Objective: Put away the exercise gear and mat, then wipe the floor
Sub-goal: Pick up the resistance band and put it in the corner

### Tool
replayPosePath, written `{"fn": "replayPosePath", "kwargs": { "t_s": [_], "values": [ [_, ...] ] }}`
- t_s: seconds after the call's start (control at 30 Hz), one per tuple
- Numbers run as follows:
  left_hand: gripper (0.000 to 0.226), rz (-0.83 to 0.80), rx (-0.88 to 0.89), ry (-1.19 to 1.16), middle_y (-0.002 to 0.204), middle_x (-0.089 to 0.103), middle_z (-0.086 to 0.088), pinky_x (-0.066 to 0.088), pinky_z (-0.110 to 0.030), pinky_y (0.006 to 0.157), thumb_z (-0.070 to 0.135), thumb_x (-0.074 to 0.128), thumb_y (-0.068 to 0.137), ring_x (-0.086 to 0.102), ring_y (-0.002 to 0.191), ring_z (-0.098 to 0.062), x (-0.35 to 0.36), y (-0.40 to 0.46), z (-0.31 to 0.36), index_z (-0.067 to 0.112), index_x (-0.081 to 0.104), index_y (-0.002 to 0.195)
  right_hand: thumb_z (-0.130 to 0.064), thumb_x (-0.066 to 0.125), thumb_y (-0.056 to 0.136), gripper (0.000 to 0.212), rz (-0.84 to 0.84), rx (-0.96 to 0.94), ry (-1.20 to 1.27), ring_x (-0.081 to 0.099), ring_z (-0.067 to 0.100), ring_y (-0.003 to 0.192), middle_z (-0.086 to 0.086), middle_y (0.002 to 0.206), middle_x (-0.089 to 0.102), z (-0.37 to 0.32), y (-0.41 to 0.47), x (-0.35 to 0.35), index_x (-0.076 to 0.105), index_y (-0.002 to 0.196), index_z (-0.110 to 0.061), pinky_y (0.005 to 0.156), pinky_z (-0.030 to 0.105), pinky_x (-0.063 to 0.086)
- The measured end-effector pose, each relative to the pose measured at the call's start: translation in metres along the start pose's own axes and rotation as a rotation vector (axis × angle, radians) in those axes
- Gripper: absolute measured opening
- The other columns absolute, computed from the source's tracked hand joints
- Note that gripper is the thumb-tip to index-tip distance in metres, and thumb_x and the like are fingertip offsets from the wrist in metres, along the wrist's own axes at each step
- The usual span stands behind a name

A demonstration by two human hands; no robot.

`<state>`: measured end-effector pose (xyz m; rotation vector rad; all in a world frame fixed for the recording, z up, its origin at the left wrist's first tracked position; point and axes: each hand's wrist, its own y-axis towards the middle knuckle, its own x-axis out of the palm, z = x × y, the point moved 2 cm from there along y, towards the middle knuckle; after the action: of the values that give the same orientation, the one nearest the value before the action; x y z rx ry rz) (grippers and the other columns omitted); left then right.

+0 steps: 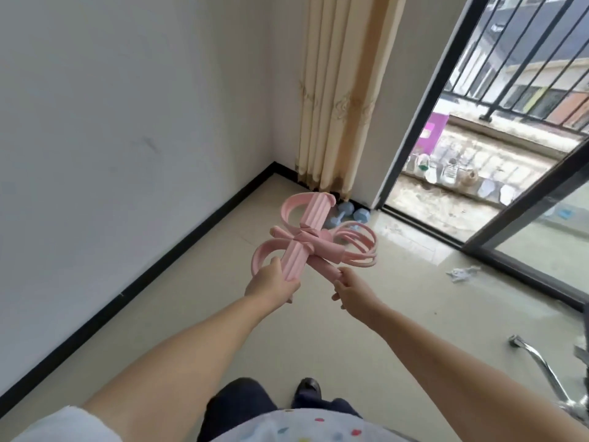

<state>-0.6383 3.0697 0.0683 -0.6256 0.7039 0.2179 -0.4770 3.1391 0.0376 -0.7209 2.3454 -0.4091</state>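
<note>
holding the pink pedal puller (pixel 307 242) out at arm's length over the floor (pixel 318 314), the person has both hands on it. the left hand (pixel 271 283) is wrapped round the near end of 1 ribbed foam bar, and the right hand (pixel 352 290) pinches the near end of the other bar, which crosses the first. the elastic bands are tied round the crossing and their loops stick out on both sides. the bundle hangs in the air, short of the corner where the blue dumbbells (pixel 349 216) lie on the floor at the foot of the curtain (pixel 338 106).

judging from this, the gear is on its way to that corner, so the mat and the wiping are not yet begun.

the risks look like these:
- the right hand's hold is only a fingertip pinch; if it slips, that bar could swing down and the knot could loosen.
- the loose loops could spring free and the bundle come undone as it is set down.
- dropping it onto the dumbbells could set them rolling toward the open balcony door (pixel 446 186).
- the floor near the door looks glossy, perhaps wet, and a scrap of paper (pixel 460 273) lies there; a step on either could slip.
</note>
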Motion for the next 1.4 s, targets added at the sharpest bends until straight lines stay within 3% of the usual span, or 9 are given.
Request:
{"fn": "replayPosePath", "kwargs": {
  "t_s": [0.1,0.27,0.4,0.57,0.7,1.0,1.17,1.27,1.4],
  "values": [
    [0.035,0.013,-0.011,0.037,0.108,0.042,0.012,0.058,-0.037,0.076,0.026,0.055,0.086,0.069,0.067,-0.016,-0.015,0.051,0.017,0.012,0.041,0.115,-0.013,0.033,0.098,0.027,-0.043,0.014,-0.014,0.055,0.013,0.071,0.006,0.098,0.052,-0.015,0.054,-0.014,0.046,0.121,-0.008,0.061,0.027,0.041],
    [0.032,-0.029,-0.046,0.173,0.098,0.04,0.007,0.051,-0.027,0.071,0.027,0.051,0.09,0.056,0.057,-0.008,-0.041,0.155,0.033,0.013,0.041,0.117,-0.011,0.033,0.098,0.027,-0.092,0.061,0.0,0.055,0.021,0.082,0.005,0.097,0.048,-0.041,0.15,-0.024,0.044,0.122,-0.004,0.054,0.021,0.037],
    [0.032,-0.071,-0.035,0.173,0.102,0.04,0.007,0.058,-0.032,0.073,0.031,0.053,0.09,0.065,0.061,-0.011,-0.071,0.255,0.054,0.014,0.043,0.115,-0.005,0.035,0.095,0.029,-0.081,0.094,0.003,0.051,0.023,0.086,0.004,0.091,0.047,-0.063,0.239,-0.035,0.045,0.122,-0.003,0.054,0.021,0.035],
    [0.04,-0.136,0.024,0.257,0.11,0.044,0.002,0.057,-0.025,0.062,0.034,0.053,0.089,0.063,0.06,-0.01,-0.114,0.368,0.085,0.011,0.045,0.121,-0.005,0.035,0.095,0.026,-0.018,0.163,0.049,0.05,0.022,0.081,0.011,0.092,0.05,-0.101,0.329,-0.053,0.046,0.118,-0.002,0.051,0.019,0.034],
    [0.037,-0.207,0.019,0.294,0.106,0.044,0.001,0.04,-0.016,0.041,0.031,0.054,0.09,0.052,0.058,-0.005,-0.129,0.441,0.107,0.011,0.043,0.12,-0.008,0.035,0.096,0.025,0.03,0.255,0.094,0.052,0.021,0.081,0.009,0.093,0.052,-0.118,0.393,-0.065,0.045,0.119,-0.005,0.053,0.02,0.036],
    [0.043,-0.28,-0.089,0.29,0.119,0.048,-0.003,0.045,-0.025,0.058,0.037,0.053,0.09,0.052,0.063,-0.006,-0.104,0.59,0.11,0.015,0.04,0.125,-0.011,0.032,0.097,0.03,-0.1,0.354,0.012,0.057,0.027,0.09,0.006,0.088,0.052,-0.098,0.543,-0.082,0.046,0.122,-0.002,0.061,0.025,0.037],
    [0.05,-0.432,-0.122,0.332,0.128,0.045,-0.004,0.053,-0.04,0.085,0.036,0.056,0.087,0.059,0.097,-0.025,-0.069,0.664,0.093,0.015,0.035,0.128,-0.009,0.032,0.097,0.028,-0.134,0.441,0.011,0.053,0.024,0.085,-0.003,0.076,0.045,-0.057,0.623,-0.064,0.048,0.116,0.0,0.053,0.02,0.032],
    [0.056,-0.504,-0.145,0.379,0.128,0.048,-0.008,0.049,-0.036,0.085,0.037,0.057,0.088,0.057,0.103,-0.029,-0.031,0.717,0.074,0.013,0.032,0.132,-0.009,0.03,0.097,0.028,-0.137,0.494,0.01,0.055,0.026,0.084,0.002,0.082,0.049,-0.019,0.68,-0.045,0.048,0.116,0.0,0.057,0.025,0.038],
    [0.049,-0.536,-0.16,0.395,0.119,0.059,-0.008,0.048,-0.036,0.077,0.038,0.054,0.088,0.062,0.095,-0.028,0.044,0.806,0.024,0.013,0.033,0.125,-0.01,0.032,0.097,0.029,-0.118,0.501,-0.048,0.06,0.034,0.09,0.015,0.098,0.056,0.054,0.764,-0.007,0.05,0.116,0.002,0.078,0.037,0.047]
  ]
}}
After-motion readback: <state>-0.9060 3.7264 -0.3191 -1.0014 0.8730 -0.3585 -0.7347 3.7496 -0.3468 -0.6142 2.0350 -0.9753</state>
